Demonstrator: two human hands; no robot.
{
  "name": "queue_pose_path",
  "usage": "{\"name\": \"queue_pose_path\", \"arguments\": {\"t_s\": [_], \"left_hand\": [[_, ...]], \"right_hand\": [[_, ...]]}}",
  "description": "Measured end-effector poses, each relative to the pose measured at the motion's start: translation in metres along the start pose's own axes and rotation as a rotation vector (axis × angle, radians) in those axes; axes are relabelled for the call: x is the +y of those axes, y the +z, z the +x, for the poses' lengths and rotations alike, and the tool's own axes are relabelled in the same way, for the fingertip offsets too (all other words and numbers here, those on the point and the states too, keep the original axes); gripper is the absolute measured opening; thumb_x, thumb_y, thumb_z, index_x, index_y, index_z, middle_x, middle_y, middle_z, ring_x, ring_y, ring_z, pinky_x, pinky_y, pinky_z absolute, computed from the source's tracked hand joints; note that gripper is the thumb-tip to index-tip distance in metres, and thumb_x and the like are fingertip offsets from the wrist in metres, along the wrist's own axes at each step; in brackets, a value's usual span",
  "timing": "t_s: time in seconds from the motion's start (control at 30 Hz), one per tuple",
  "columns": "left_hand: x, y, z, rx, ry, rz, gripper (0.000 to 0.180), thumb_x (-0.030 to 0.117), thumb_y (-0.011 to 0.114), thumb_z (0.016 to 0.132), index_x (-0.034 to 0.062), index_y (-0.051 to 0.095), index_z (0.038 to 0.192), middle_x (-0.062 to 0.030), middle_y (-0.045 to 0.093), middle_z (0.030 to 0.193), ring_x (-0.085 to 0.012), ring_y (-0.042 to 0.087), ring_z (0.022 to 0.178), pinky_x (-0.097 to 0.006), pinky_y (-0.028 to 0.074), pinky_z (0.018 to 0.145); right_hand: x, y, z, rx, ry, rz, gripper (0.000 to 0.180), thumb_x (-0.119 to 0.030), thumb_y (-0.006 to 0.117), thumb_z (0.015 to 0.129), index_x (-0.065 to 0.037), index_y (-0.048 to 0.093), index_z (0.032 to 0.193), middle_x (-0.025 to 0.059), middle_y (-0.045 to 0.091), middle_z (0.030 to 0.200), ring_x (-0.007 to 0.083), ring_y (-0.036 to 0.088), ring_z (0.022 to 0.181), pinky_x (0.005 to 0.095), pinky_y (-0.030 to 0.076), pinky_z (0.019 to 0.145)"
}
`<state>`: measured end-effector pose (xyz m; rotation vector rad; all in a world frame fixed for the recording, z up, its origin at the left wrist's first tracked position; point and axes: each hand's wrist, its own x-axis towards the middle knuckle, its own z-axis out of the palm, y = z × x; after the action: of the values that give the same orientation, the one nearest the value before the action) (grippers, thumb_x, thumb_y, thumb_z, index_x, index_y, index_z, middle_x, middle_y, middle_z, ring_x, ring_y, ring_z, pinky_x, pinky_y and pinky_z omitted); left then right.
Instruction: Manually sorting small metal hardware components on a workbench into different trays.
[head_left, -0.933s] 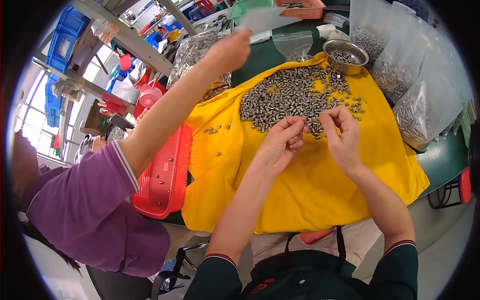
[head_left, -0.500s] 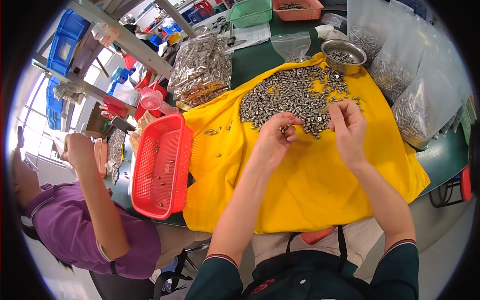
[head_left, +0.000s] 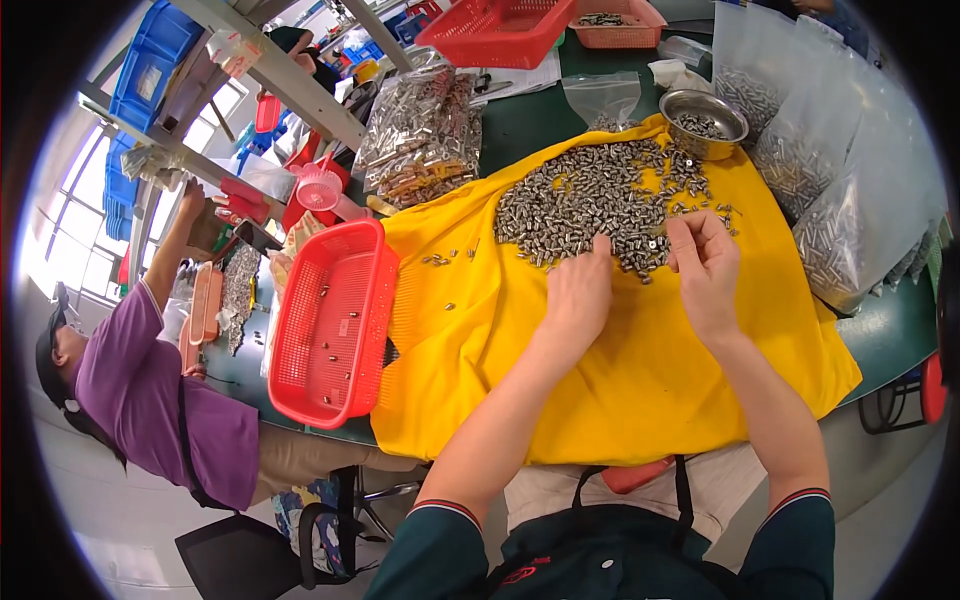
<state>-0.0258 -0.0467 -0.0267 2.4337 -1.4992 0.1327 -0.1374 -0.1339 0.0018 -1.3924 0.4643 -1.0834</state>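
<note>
A heap of small metal cylindrical parts (head_left: 590, 200) lies on the yellow cloth (head_left: 620, 390) in front of me. My left hand (head_left: 580, 292) is at the near edge of the heap, back upward, with its fingers curled down and mostly hidden. Just right of the heap's near edge, my right hand (head_left: 708, 275) is closed in a pinch of thumb and forefinger; what it grips is too small to make out. A few loose parts lie apart on the cloth's left side.
Left of the cloth stands a red plastic basket (head_left: 330, 330) with several parts inside. A metal bowl (head_left: 703, 122) of parts is behind the heap, bulging plastic bags (head_left: 835, 225) stand to the right, and packed bags (head_left: 420, 135) lie back left. A person in purple (head_left: 150, 400) works at left.
My left hand has turned over and moved right, down to the heap's edge. My right hand barely moved. The person at left leaned away, reaching farther up. Another red basket has appeared at the back.
</note>
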Motion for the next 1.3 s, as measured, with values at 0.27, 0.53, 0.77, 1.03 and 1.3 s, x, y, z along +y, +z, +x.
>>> {"name": "queue_pose_path", "arguments": {"t_s": [0.27, 0.53, 0.77, 1.03, 1.3], "left_hand": [[-0.001, -0.015, 0.004, 0.067, -0.049, -0.818, 0.014, 0.017, 0.053, 0.084, 0.0038, 0.05, 0.086, -0.0075, 0.054, 0.065, -0.0158, 0.047, 0.053, -0.026, 0.038, 0.049], [-0.017, -0.046, -0.009, -0.316, -0.458, -2.054, 0.009, 0.015, 0.052, 0.084, 0.0063, 0.051, 0.081, -0.0013, 0.048, 0.07, -0.0048, 0.033, 0.055, -0.017, 0.028, 0.047], [-0.044, -0.08, -0.055, -0.19, -0.399, -1.934, 0.008, 0.014, 0.054, 0.084, 0.0053, 0.052, 0.085, -0.0015, 0.05, 0.072, -0.003, 0.035, 0.055, -0.016, 0.028, 0.047], [-0.02, -0.03, -0.048, 0.181, -0.186, -0.431, 0.01, 0.007, 0.046, 0.076, 0.0003, 0.054, 0.074, -0.0219, 0.057, 0.067, -0.0401, 0.055, 0.066, -0.046, 0.043, 0.059], [-0.139, -0.154, -0.105, 0.504, -0.323, 0.041, 0.019, 0.016, 0.049, 0.083, 0.0019, 0.054, 0.094, -0.018, 0.057, 0.088, -0.0325, 0.057, 0.083, -0.04, 0.045, 0.071]], "right_hand": [[-0.003, -0.004, 0.006, 0.002, -0.024, -0.017, 0.011, -0.009, 0.055, 0.083, -0.004, 0.051, 0.075, -0.0032, 0.048, 0.06, 0.0017, 0.042, 0.05, 0.0171, 0.033, 0.045], [-0.004, -0.002, 0.002, 0.013, -0.024, -0.084, 0.009, -0.009, 0.054, 0.084, -0.004, 0.052, 0.076, -0.0034, 0.048, 0.063, 0.0021, 0.042, 0.053, 0.0171, 0.034, 0.048], [-0.004, 0.004, -0.01, -0.104, -0.054, -0.091, 0.011, -0.011, 0.052, 0.087, -0.005, 0.049, 0.077, -0.0033, 0.045, 0.065, 0.003, 0.04, 0.056, 0.0172, 0.033, 0.05], [0.007, 0.003, -0.011, -0.148, -0.097, -0.13, 0.011, -0.01, 0.052, 0.086, -0.004, 0.049, 0.078, -0.0031, 0.047, 0.069, 0.0031, 0.041, 0.057, 0.0168, 0.034, 0.051], [0.001, 0.0, -0.01, -0.107, -0.088, -0.119, 0.012, -0.012, 0.052, 0.087, -0.004, 0.05, 0.077, -0.0038, 0.047, 0.066, 0.003, 0.04, 0.055, 0.0171, 0.033, 0.049]]}}
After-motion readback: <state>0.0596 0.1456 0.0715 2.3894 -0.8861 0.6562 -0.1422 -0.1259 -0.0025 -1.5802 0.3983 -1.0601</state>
